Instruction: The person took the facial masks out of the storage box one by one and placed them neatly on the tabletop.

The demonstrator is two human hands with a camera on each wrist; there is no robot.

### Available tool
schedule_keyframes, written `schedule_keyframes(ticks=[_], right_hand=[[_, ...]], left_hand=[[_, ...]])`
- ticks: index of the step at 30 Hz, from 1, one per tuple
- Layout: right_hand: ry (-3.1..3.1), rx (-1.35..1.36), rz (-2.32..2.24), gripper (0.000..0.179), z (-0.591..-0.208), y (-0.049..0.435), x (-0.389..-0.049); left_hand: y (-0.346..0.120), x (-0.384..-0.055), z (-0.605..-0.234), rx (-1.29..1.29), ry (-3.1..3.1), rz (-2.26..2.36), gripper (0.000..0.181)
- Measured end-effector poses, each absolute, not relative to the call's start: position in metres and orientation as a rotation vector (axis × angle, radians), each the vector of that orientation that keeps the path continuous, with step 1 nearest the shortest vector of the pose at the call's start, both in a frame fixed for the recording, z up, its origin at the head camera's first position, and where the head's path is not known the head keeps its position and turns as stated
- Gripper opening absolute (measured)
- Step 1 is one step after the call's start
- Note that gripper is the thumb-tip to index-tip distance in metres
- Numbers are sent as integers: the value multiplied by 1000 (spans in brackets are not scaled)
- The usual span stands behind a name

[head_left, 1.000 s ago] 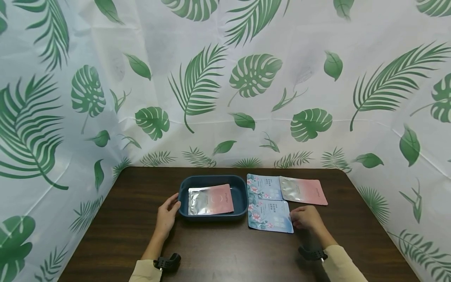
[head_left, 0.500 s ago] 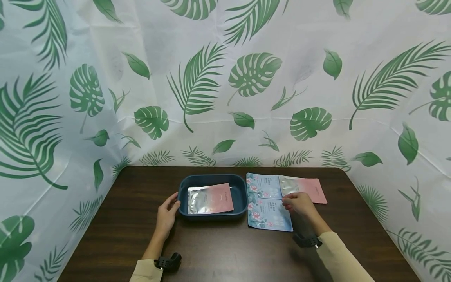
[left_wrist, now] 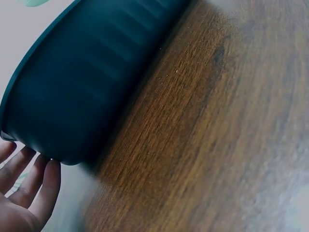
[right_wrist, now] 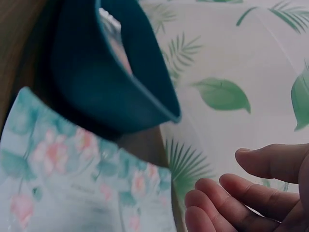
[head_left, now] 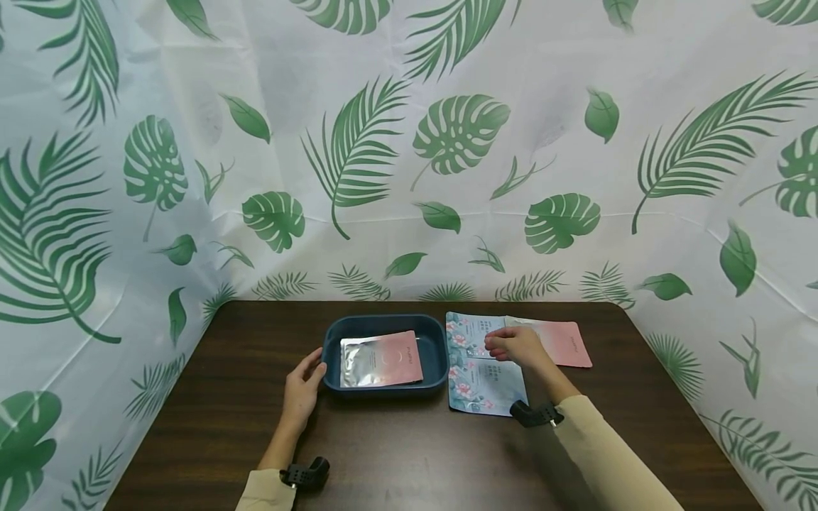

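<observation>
A dark blue rectangular tray (head_left: pixel 386 394) lies at the table's middle. My left hand (head_left: pixel 302 392) touches its left end; in the left wrist view the fingertips (left_wrist: pixel 52 170) rest against the outer wall. My right hand (head_left: pixel 519 347) hovers over the flat packets, its thumb apart from loosely bent fingers and nothing between them in the right wrist view. Under and beside it lie a back blue flowered sachet (head_left: pixel 465 339), a front blue flowered sachet (head_left: pixel 482 390) and a pink and silver sachet (head_left: pixel 565 343), partly hidden by the hand.
Inside the tray lies another pink and silver sachet (head_left: pixel 383 360). All this stands on a dark wooden table (head_left: pixel 396 454). A white cloth with green leaves (head_left: pixel 383 213) hangs behind the back edge. Each wrist wears a black band.
My right hand has moved from the right edge of the front blue sachet up and left, over the back sachets. The left hand stays at the tray, and the sachets lie where they were.
</observation>
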State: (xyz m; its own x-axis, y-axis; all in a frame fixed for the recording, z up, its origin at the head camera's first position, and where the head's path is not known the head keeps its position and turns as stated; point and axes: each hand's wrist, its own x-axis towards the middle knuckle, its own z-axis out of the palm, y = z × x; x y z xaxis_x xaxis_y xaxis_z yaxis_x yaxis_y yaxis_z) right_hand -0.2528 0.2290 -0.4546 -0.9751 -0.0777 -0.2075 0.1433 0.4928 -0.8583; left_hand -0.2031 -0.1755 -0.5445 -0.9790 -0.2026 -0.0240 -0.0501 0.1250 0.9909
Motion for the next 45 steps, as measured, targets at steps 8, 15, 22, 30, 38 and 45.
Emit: schedule_keyframes(ticks=[8, 15, 22, 30, 38, 45], right_hand=[[2466, 3, -1577, 33, -441, 206, -259], [2403, -3, -1651, 34, -442, 186, -265], [2397, -7, -1638, 32, -448, 163, -268], [2380, 28, -1586, 27, -457, 136, -273], [2440, -60, -1420, 28, -461, 111, -282], [2538, -70, -1184, 22, -466, 95, -285]], left_hand=[[-177, -202, -543, 239, -2310, -1877, 40], [-177, -203, -543, 243, -2290, -1894, 39], [-178, -203, -542, 261, -2277, -1906, 39], [-177, -203, -544, 247, -2281, -1922, 40], [-176, -202, -545, 250, -2273, -1927, 40], [-177, -205, -544, 263, -2271, -1963, 41]])
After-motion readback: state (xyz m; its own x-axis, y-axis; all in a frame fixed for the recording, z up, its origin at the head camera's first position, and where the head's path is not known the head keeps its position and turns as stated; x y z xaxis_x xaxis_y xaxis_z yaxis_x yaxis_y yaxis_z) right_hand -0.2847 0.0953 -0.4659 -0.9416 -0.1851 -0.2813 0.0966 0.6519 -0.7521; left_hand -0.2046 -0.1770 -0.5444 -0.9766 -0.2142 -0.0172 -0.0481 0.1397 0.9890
